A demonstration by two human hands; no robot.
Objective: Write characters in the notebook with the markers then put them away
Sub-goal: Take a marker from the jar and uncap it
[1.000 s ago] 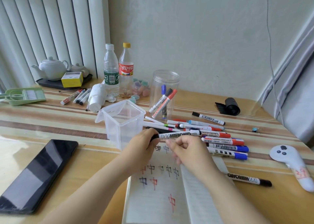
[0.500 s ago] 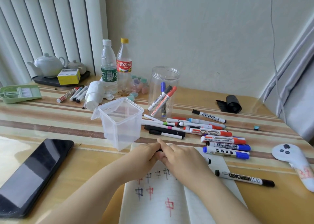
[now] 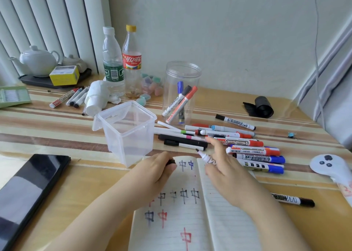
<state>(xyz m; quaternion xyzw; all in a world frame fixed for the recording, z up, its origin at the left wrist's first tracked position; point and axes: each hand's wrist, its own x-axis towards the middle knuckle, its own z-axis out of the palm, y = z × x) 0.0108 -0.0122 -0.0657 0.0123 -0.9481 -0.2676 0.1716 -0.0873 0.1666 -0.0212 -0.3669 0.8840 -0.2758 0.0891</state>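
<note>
L hand (image 3: 154, 171) pinched black cap (image 3: 170, 162); R hand (image 3: 224, 169) held uncapped marker (image 3: 206, 157), tip up, index finger straight. Both over open notebook (image 3: 190, 216) on desk (image 3: 80, 176), w/ loose markers (image 3: 253, 151) beyond.

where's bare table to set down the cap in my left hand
Bare wood lies between the phone and the notebook, in front of the square tub. Right of the notebook, markers crowd the table up to the white controller.
</note>
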